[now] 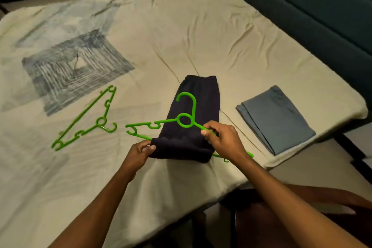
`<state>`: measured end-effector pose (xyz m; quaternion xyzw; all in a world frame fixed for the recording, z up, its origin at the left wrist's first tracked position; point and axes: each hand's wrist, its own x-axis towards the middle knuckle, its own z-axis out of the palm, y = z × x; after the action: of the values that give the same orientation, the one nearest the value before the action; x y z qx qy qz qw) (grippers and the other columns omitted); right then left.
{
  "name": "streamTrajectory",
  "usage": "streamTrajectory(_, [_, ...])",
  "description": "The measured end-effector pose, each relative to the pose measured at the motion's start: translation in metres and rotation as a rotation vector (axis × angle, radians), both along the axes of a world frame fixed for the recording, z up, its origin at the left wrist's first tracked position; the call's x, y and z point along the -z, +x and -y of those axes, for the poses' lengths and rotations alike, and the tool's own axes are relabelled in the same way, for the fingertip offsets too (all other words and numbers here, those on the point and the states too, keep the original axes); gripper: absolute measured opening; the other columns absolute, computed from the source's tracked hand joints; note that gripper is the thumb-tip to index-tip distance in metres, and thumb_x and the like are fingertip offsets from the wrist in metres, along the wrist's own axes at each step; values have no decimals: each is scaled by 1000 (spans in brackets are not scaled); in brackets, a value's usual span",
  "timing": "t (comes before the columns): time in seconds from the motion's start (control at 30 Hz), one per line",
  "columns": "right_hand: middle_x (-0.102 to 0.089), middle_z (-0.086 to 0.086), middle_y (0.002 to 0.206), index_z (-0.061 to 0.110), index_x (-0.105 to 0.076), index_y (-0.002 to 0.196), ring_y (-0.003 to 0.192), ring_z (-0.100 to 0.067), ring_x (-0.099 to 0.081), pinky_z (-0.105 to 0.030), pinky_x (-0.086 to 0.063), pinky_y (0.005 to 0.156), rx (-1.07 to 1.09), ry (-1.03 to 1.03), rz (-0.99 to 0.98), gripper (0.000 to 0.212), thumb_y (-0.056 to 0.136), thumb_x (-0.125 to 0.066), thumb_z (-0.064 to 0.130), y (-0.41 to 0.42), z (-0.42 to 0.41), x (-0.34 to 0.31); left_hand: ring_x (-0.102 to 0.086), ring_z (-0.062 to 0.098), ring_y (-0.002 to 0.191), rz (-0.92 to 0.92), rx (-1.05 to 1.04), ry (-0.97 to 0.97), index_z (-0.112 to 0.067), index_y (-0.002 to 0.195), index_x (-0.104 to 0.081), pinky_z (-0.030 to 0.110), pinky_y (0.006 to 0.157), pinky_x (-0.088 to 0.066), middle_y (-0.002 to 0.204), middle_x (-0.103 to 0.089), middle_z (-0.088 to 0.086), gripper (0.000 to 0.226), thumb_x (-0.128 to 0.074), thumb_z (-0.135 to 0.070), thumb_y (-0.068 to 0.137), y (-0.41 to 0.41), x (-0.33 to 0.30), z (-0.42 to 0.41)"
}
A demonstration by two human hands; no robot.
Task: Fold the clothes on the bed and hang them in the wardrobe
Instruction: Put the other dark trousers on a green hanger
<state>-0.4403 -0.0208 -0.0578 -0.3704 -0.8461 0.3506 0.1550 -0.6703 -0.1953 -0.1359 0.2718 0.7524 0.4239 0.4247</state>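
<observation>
the left hand [143, 150] pinches the near left corner of a folded dark navy garment [194, 119], thumb on top and the other fingers curled under the cloth. the right hand [222, 140] grips the right arm of a green plastic hanger [184, 120], fingers closed around the thin bar just beside the ring under the hook. this hanger lies over the garment: its hook and ring are on top of the dark cloth, its left arm goes out past the left edge of the garment, and the lower bar seems to pass under the fold and comes out near the right wrist. the garment rests on the bed [201, 32], which has a pale wrinkled sheet with a grey-blue printed pattern on the left part. a second green hanger [88, 120] lies flat on the sheet, to the left and apart from the first one. a folded grey-blue cloth [277, 119] lies to the right of the dark garment, near the edge of the bed, not touching it. behind the bed stands a dark teal padded headboard [314, 0]
</observation>
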Motion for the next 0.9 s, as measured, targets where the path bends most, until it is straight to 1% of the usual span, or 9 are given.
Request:
streamTrajectory(0.1, [-65, 8, 73, 23, -62, 90, 68, -17, -60, -35, -46, 63, 10, 155, 38, 14, 97, -58, 34, 1, 15, 19, -72, 13, 90, 9, 0, -10, -17, 113, -70, 31, 82, -54, 92, -77, -1, 19, -60, -16, 96, 1, 22, 12])
streamTrajectory(0.17, [-66, 7, 75, 20, -63, 91, 67, -22, -61, -35, -44, 58, 62, 280, 42, 20, 98, -55, 37, 0, 20, 34, -72, 20, 91, -2, -25, -30, -22, 109, -69, 36, 82, -54, 94, -76, 3, 21, -62, -25, 91, 3, 32, 16])
streamTrajectory(0.27, [-66, 2, 76, 16, -63, 92, 61, -28, -61, -34, -44, 52, 113, 375, 84, 22, 99, -53, 36, 1, 28, 56, -67, 18, 79, -43, -116, -58, -17, 98, -65, 30, 68, -47, 88, -73, 6, 6, -65, -14, 94, 11, 39, 19])
streamTrajectory(0.33, [-66, -2, 78, 16, -60, 94, 62, -32, -61, -37, -48, 54, 130, 357, 160, 22, 101, -53, 35, 1, 31, 70, -66, 19, 75, -40, -114, -76, -13, 93, -65, 31, 69, -49, 84, -72, 9, 3, -65, -11, 93, 14, 47, 20])
streamTrajectory(0.4, [-67, -4, 82, 16, -54, 95, 68, -36, -62, -39, -48, 59, 103, 292, 262, 24, 103, -49, 38, 1, 33, 84, -66, 18, 74, -5, -68, -75, -8, 92, -69, 30, 71, -51, 81, -72, 9, 5, -66, -12, 93, 16, 57, 22])
streamTrajectory(0.5, [-63, -9, 82, 18, -37, 94, 78, -40, -61, -39, -41, 61, -66, 112, 437, 25, 104, -40, 41, 2, 33, 101, -64, 10, 74, 90, -30, -92, -4, 93, -73, 17, 67, -51, 81, -71, 5, 15, -69, -18, 93, 21, 68, 23])
streamTrajectory(0.6, [-62, -15, 84, 17, -36, 97, 81, -43, -60, -40, -41, 61, -109, -14, 470, 26, 105, -36, 42, 5, 38, 117, -67, 12, 82, 169, 14, -147, -9, 95, -75, 22, 73, -52, 90, -75, 7, 15, -72, -23, 91, 25, 80, 25])
streamTrajectory(0.77, [-66, -20, 84, 11, -42, 110, 78, -44, -62, -40, -36, 59, 48, 183, 465, 33, 107, -29, 42, 8, 32, 140, -67, 16, 89, 245, 66, -157, -8, 104, -74, 24, 78, -51, 100, -75, 13, 14, -68, -14, 93, 22, 94, 32])
streamTrajectory(0.9, [-68, -18, 81, 11, -43, 110, 74, -44, -64, -37, -34, 57, 139, 296, 526, 31, 107, -30, 40, 8, 9, 155, -68, 10, 87, 331, 159, -106, -7, 107, -72, 17, 72, -50, 95, -75, 1, 15, -63, -12, 96, 14, 89, 39])
